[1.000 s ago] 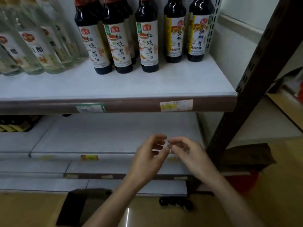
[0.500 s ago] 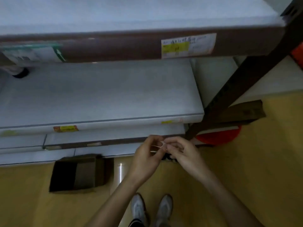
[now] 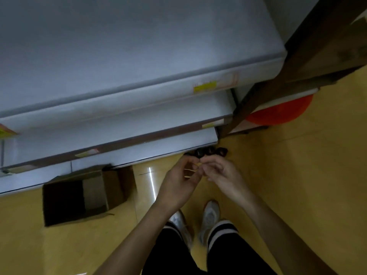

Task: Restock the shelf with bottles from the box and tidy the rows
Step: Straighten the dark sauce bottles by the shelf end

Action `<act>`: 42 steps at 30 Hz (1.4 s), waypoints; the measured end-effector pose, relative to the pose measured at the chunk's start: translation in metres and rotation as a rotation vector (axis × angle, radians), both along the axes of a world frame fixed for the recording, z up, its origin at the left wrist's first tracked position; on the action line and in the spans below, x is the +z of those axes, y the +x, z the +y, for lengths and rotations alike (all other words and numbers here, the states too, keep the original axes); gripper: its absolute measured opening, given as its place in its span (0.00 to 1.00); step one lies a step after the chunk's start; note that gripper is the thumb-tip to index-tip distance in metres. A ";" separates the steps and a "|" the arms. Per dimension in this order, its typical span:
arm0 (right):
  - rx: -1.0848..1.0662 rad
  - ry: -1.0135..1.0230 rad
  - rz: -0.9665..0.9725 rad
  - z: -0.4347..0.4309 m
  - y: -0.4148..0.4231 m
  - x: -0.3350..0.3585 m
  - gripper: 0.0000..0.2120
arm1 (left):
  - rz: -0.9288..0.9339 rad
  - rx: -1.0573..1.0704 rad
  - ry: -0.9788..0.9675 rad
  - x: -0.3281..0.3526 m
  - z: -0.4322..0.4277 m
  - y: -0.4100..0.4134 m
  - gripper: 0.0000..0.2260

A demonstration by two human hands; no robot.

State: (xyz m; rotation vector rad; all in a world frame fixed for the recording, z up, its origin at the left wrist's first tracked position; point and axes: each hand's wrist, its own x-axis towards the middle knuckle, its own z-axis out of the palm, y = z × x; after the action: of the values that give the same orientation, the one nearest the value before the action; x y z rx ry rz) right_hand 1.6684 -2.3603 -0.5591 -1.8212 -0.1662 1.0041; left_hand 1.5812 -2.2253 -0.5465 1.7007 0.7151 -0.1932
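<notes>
Two hands are held together in the lower middle of the frame, above the yellow floor. The left hand is seen with its fingers curled, and a pale strand is pinched at its fingertips. The right hand is curled likewise, its fingertips brought against those of the left at the same strand. What the strand is cannot be told.

Just above the hands, at the foot of the shelf, a small cluster of dark bottle tops is seen on the floor, blurred. The box is set on the floor at lower left, open, against the lowest tier; its inside is too dark to be read. The grey tiers fill the upper left, and a yellow label is stuck on one edge. A red object lies behind the brown post at right. White shoes are seen below the hands.
</notes>
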 end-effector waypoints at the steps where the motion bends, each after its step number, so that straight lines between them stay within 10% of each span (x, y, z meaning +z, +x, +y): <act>1: -0.006 -0.003 -0.005 0.000 0.000 -0.016 0.10 | 0.006 0.001 -0.012 -0.015 0.001 0.000 0.07; 21: 0.048 -0.037 -0.101 0.022 0.047 -0.291 0.11 | -0.022 -0.105 0.085 -0.291 0.016 0.043 0.08; 42: 0.456 -0.201 -0.598 0.032 0.102 -0.394 0.13 | -0.071 -0.341 0.242 -0.403 0.058 0.089 0.07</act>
State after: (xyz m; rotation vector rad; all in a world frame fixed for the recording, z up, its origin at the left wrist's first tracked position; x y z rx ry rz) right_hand 1.7705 -2.3281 -0.9527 -2.2874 -0.9043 0.7603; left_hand 1.6702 -2.1675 -0.9498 2.0468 0.4029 -0.2912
